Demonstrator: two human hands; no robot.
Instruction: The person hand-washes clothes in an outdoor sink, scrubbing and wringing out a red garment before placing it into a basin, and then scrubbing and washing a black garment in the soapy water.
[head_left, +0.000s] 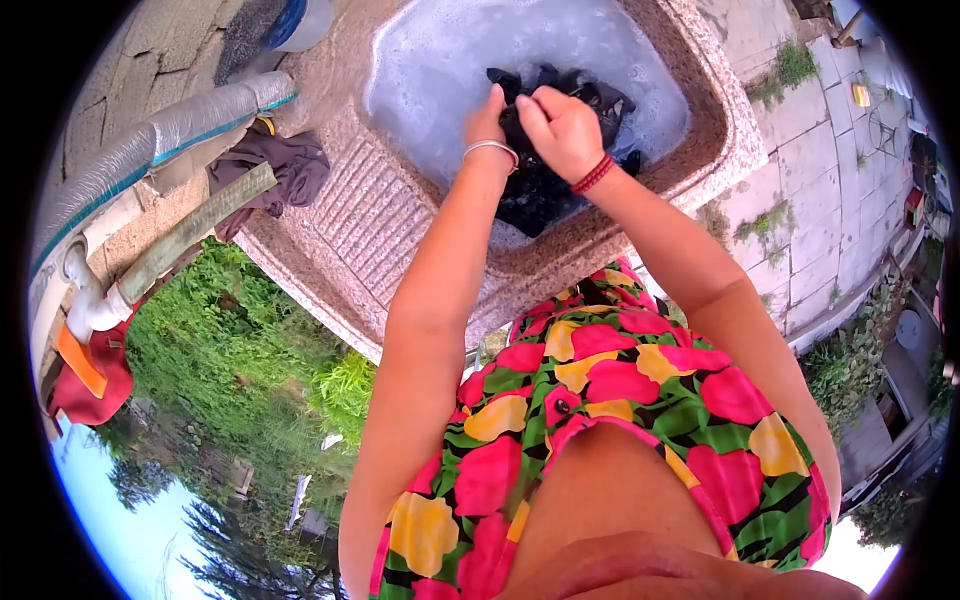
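Pale grey paving slabs (800,190) lay at two o'clock in the head view, and leafy green plants (220,330) at nine. At twelve to one stood a speckled pinkish stone sink (725,110) holding cloudy, sudsy water (450,60). Both hands — the left hand (485,125) and the right hand (567,135), side by side — were closed tightly on a black, wet, crumpled cloth (535,205), partly in the water toward the basin's six o'clock.
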